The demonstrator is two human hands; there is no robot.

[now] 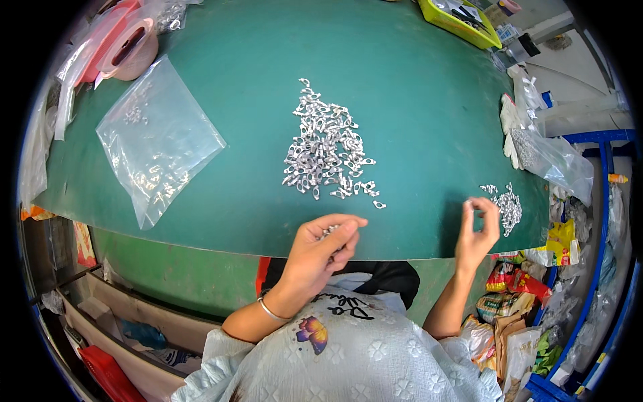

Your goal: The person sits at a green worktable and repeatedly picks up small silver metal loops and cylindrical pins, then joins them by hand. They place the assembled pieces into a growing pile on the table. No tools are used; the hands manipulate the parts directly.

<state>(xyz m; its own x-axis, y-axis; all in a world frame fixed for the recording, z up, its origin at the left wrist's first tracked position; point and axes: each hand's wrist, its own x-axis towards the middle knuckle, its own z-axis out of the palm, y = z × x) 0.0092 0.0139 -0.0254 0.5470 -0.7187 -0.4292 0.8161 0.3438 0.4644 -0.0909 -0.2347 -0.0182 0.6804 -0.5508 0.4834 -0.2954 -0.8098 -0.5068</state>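
Note:
A heap of small silver metal parts, each with an oval hole (321, 147), lies mid-table. In front of it my left hand (326, 244) is curled round several of these parts, which show between its fingers. My right hand (479, 228) is raised at the right, thumb and forefinger pinched in a ring. Whatever sits at its fingertips is too small to make out. Just beyond that hand is a smaller pile of silver parts (509, 209), close to the table's right edge.
A clear plastic bag (157, 141) with a few small parts lies on the green table (248, 53) at left. Pink bowls (130, 50) stand at the far left, a yellow-green tray (462, 23) at the far right. Gloves (512, 130) and bags line the right edge beside a blue rack (603, 234).

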